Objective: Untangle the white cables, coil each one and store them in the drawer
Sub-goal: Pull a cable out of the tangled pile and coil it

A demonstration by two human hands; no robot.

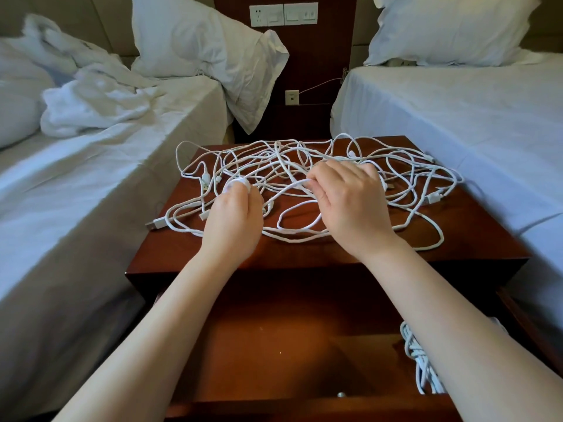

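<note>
White cables (304, 166) everywhere lol. One big loose tangle spread over nearly the whole top of the dark wooden nightstand (335, 254), strands looping over and under each other, a loop poking out past the back left corner. Nowhere near sorted.

Left hand (234, 217) down on the left part of the tangle, fingers curled in tight, pinching a small white blob (237, 185) at the fingertips. Too blurred to call it: maybe a plug, maybe a bunched bit of cable.

Right hand (350, 202) just beside it over the middle of the mess, palm down, fingers curled under into the strands, thumb and forefinger pinching one strand at the hand's left edge. Hands close together, not touching.

USB plug (154, 224) lying at the front left of the top, right by the edge. Couple more connectors visible on the right side of the tangle.

Drawer (289, 345) underneath pulled wide open. One coiled cable (417, 360) already inside, over at the right, partly hidden behind the right forearm.

Rest of the room: a bed either side of the nightstand, both in white sheets. Left bed (106, 178) with crumpled bedding (91, 99) and a squashed pillow (195, 41), right bed (457, 117) smooth. Socket panel (283, 14) up on the dark wood behind.
</note>
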